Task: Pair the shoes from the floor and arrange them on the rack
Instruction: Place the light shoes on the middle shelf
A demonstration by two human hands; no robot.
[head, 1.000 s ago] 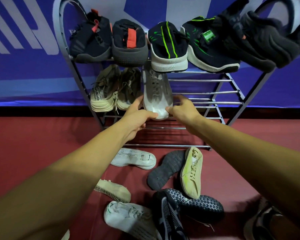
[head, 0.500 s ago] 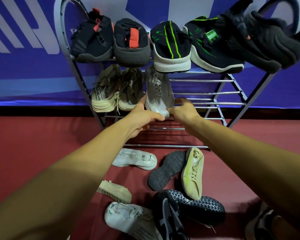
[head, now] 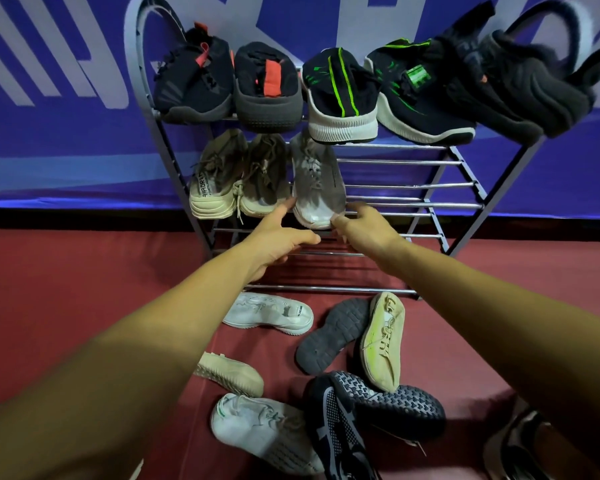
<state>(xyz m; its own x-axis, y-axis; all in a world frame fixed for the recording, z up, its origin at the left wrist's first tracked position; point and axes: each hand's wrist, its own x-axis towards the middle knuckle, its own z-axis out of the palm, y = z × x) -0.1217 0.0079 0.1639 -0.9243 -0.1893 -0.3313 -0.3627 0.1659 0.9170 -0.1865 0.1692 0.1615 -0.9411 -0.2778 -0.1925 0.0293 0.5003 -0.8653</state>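
Observation:
A grey shoe [head: 317, 181] lies on the middle shelf of the metal rack [head: 413, 206], heel toward me, next to a beige pair [head: 238, 181]. My left hand [head: 278, 233] is at the heel's left side, thumb up along the shoe and fingers below the heel. At the heel's right corner, my right hand [head: 364, 228] touches the shoe with thumb and fingertips. Neither hand is closed around it. On the floor lie a white shoe [head: 267, 313], a dark grey shoe [head: 329, 336] sole up, a yellowish shoe [head: 383, 341], a beige shoe [head: 229, 372], another white shoe [head: 260, 431] and black patterned shoes [head: 392, 403].
The top shelf holds a black-and-red pair [head: 229, 81], a black-and-green pair [head: 378, 95] and dark grey shoes [head: 520, 84]. The middle shelf's right half and the lower bars [head: 326, 289] are bare. A blue banner [head: 49, 133] stands behind the rack. One more shoe [head: 520, 445] lies at the bottom right.
The grey shoe has slid deeper onto the middle shelf. Both hands moved forward with it, and their hold on the heel has loosened to a light touch.

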